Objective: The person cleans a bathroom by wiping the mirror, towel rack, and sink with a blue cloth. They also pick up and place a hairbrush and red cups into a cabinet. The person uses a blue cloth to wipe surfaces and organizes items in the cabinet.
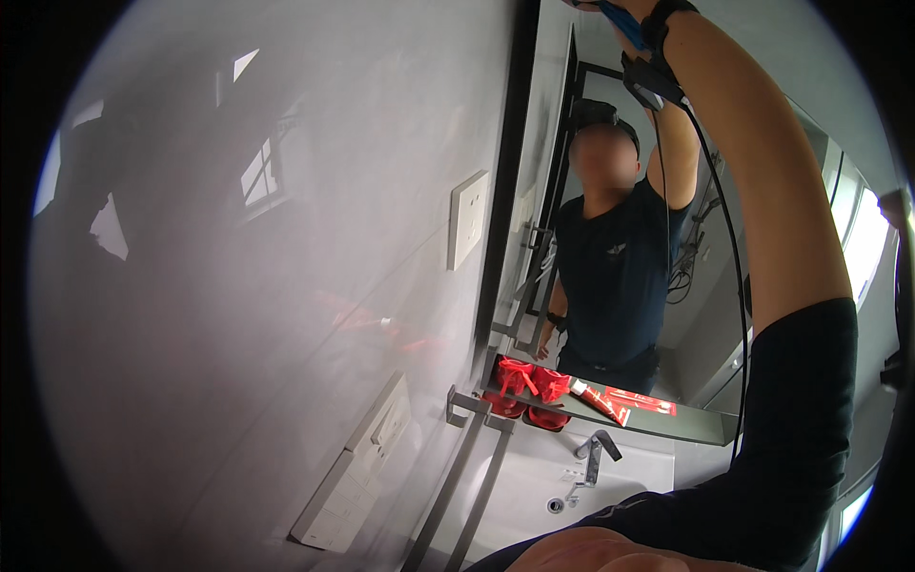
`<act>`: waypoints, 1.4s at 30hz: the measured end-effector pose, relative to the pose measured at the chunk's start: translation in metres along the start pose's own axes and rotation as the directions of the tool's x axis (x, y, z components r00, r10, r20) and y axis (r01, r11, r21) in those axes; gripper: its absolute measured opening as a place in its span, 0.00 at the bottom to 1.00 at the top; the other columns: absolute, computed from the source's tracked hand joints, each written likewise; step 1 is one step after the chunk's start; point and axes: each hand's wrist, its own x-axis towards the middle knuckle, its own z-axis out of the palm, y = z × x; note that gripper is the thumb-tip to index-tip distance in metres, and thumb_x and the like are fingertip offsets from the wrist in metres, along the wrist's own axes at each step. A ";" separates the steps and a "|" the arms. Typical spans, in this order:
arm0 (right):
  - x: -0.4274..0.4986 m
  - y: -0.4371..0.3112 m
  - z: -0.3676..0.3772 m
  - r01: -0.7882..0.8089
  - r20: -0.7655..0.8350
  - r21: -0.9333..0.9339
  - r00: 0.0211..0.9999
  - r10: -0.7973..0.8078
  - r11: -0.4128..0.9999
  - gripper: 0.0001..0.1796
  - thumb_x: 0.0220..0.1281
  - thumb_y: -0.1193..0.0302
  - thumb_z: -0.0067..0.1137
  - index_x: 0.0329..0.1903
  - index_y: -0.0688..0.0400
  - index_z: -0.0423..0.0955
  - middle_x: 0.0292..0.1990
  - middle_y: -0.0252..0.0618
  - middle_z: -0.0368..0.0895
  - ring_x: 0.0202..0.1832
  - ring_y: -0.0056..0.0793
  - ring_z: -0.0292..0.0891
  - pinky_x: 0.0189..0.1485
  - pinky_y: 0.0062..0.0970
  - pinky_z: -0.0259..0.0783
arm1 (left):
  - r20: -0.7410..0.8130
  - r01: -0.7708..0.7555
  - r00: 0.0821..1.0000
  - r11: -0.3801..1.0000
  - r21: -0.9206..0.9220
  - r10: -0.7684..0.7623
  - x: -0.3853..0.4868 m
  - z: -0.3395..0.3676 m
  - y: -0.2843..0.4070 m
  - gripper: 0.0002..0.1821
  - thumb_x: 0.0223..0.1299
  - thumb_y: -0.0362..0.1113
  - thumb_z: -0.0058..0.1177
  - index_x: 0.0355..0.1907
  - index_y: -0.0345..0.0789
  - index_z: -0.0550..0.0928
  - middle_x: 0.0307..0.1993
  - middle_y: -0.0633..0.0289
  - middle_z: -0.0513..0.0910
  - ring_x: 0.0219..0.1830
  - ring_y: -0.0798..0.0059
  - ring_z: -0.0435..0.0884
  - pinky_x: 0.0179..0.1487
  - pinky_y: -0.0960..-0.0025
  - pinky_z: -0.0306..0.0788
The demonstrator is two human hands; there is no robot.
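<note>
At the top edge, partly cut off, my right hand (636,7) is raised against the upper part of a wall mirror (704,336), with a blue cloth (623,25) in its grip. A black strap and a small device with a cable (730,236) are on that wrist. My left hand is out of direct view; its reflection hangs low beside the body. Below the mirror, a shelf (697,423) holds red cups with ribbons (516,375), a red tube with a white cap (604,404) and a flat red packet (643,400).
Under the shelf is a white washbasin (522,465) with a metal faucet (593,457). A grey double towel rail (465,472) runs along the left wall. On that wall are a socket plate (468,220) and a switch panel (357,465).
</note>
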 end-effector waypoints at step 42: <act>-0.537 -0.084 0.258 0.430 -0.358 0.815 0.901 -0.245 0.389 0.37 0.61 0.56 0.68 0.66 0.60 0.63 0.60 0.51 0.68 0.64 0.49 0.66 0.65 0.39 0.66 | -0.721 -0.889 0.166 -0.214 -0.405 0.673 -0.371 0.130 0.303 0.25 0.64 0.35 0.57 0.62 0.30 0.70 0.55 0.55 0.77 0.55 0.66 0.79 0.61 0.62 0.73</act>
